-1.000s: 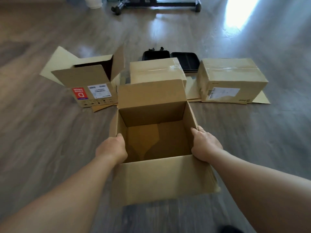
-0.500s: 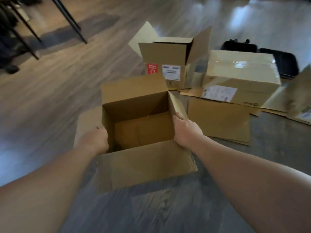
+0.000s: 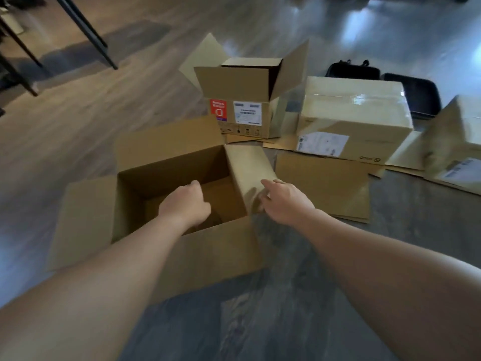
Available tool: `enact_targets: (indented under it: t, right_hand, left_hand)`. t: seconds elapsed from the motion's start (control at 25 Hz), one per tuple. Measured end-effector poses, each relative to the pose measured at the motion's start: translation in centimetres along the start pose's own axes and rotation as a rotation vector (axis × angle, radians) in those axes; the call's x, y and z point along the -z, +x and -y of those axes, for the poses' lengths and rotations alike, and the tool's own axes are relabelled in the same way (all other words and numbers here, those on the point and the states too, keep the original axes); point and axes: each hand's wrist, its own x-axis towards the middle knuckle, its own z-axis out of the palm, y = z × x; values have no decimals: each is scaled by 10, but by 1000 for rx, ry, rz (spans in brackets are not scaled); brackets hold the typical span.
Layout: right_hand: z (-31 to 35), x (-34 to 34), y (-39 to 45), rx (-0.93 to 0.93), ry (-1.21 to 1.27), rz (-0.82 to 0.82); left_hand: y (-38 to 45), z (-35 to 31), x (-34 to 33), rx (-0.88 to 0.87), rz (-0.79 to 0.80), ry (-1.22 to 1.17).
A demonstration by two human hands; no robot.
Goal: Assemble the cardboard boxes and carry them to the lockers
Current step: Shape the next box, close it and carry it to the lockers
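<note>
The open box [image 3: 166, 204] sits on the floor [image 3: 78, 126] right in front of the person, nearest of all the boxes. It is plain brown cardboard, standing upright with its bottom formed, its far flap raised, its left flap lying outward and its near flap hanging down. The right flap [image 3: 247, 173] is tilted up and inward. The right hand [image 3: 283, 201] touches that flap from outside; its fingers look loosely curled against the card, but blur hides whether they pinch it. The left hand [image 3: 186, 204] reaches over the box's opening, fingers relaxed and lightly bent, gripping nothing visible.

By my reading, this box is erected but its top is not closed, so folding the flaps is the step in hand. Beyond it, a labelled box [image 3: 247, 110] stands with flaps open, and a taped box [image 3: 354, 118] looks finished; another box [image 3: 458, 142] shows partly at the right edge. Flat cardboard sheets [image 3: 325, 186] lie beside them, likely yet to be assembled. No lockers are in view, so all carrying appears left to do.
</note>
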Motion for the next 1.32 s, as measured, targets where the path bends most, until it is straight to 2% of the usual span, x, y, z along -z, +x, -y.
enact_targets:
  t: [0.2,0.28,0.48,0.6,0.72,0.8,1.0,1.08,1.2,1.32]
  right_hand:
    - [-77,20,-8,-211,24,-11]
    - [-113,28,-12,-316,34,-19]
    - [-187,30,-20,-547,108,-8]
    - [-220,14,-15,-579,109,71]
    - [-237,-4,-10,-562,127,214]
    - [-245,-10,-6,-579,147,245]
    - [-252,-15,-9,-556,-39,219]
    - [-254,-14,-14,-540,-13,171]
    - [-258,-5,-25,-628,143,10]
    - [-267,-3,-40,-660,132,-58]
  left_hand:
    - [15,-106,-15,-358,-145,-42]
    - [21,-144,-24,-437,-114,-12]
    - [47,-193,-61,-398,120,165]
    - [62,-209,-85,-325,278,171]
    - [81,-209,-103,-202,344,87]
    - [91,-206,-113,-179,386,102]
    - [103,-205,-128,-154,395,66]
    - [100,-211,-131,-153,367,15]
    - [91,-219,-132,-169,347,1]
    - [82,-223,-131,-171,329,-15]
